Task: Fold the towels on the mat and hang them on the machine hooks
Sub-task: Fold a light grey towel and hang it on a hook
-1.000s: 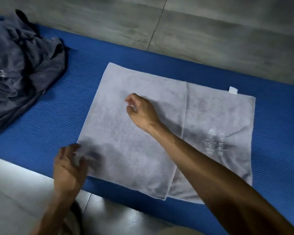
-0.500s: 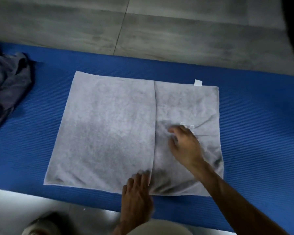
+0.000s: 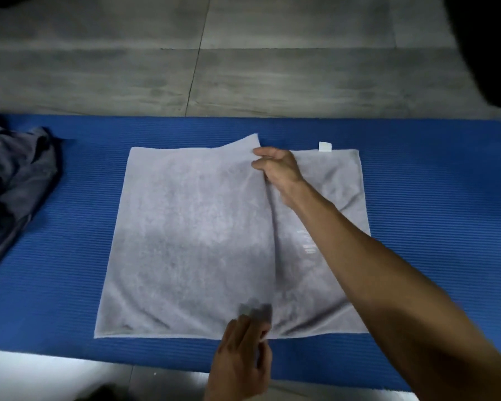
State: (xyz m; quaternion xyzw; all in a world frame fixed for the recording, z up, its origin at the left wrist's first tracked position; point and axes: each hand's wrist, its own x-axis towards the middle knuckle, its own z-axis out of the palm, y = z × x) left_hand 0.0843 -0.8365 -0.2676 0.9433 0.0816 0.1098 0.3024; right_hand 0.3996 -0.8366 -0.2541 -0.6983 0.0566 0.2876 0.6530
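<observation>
- Right hand (image 3: 276,169) pinches the far corner of the upper flap of the pale grey terry towel (image 3: 191,241), where the flap's free edge meets the far hem; that corner is lifted slightly off the layer beneath.
- Left hand (image 3: 243,354) has its fingers curled onto the near end of the same free edge; it looks to be gripping the cloth there, though blur hides the fingertips.
- Towel lies flat in the middle of the ribbed blue foam mat (image 3: 70,256), part-folded, with a small white tag (image 3: 325,146) at its far right hem.
- To do this fold well, both ends of the free edge should probably rise together and travel evenly, so the flap lands square on the hems and the puckers near the left hand are drawn out.
- Bare mat runs right of the towel and some to its left, so there is room to carry the flap either way.
- Crumpled dark grey cloth (image 3: 15,186) lies at the far left of the mat, well apart from the towel.
</observation>
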